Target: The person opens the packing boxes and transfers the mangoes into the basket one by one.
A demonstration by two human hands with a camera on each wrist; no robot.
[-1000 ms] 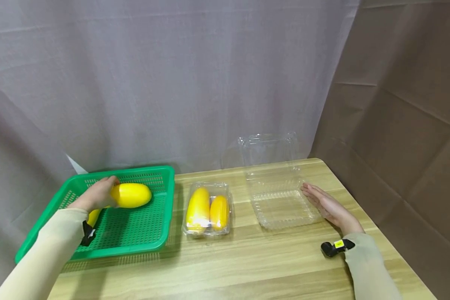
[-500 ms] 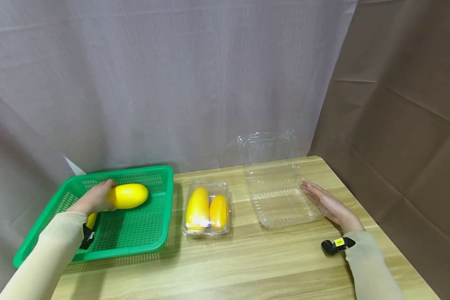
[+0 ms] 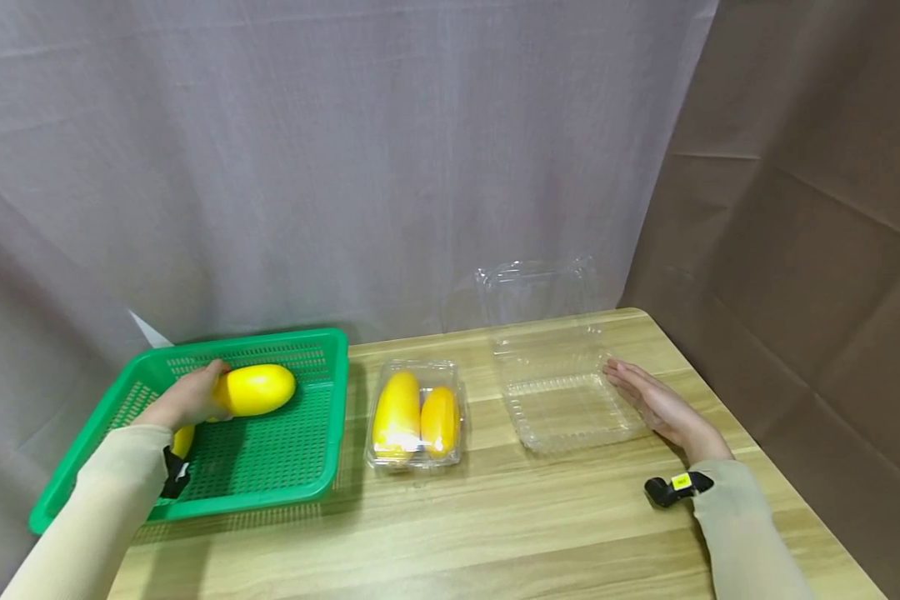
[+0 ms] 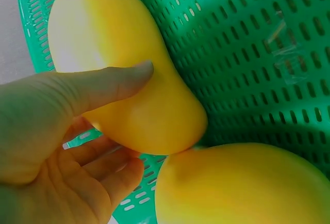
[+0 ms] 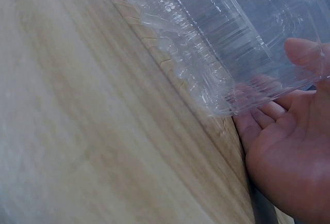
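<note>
Head view shows the left hand inside the green basket at the left end of the wooden table, its fingers and thumb curled round a yellow mango that lies near the basket's back wall. Left wrist view confirms the grip: the thumb lies over the top of that mango and the fingers curl underneath, while a second mango lies touching it on the basket floor. The right hand rests with straight fingers against the right side of an open clear plastic box, holding nothing; the box's lid stands up behind it against the grey curtain. Between basket and open box sits a closed clear box with two mangoes inside, side by side.
</note>
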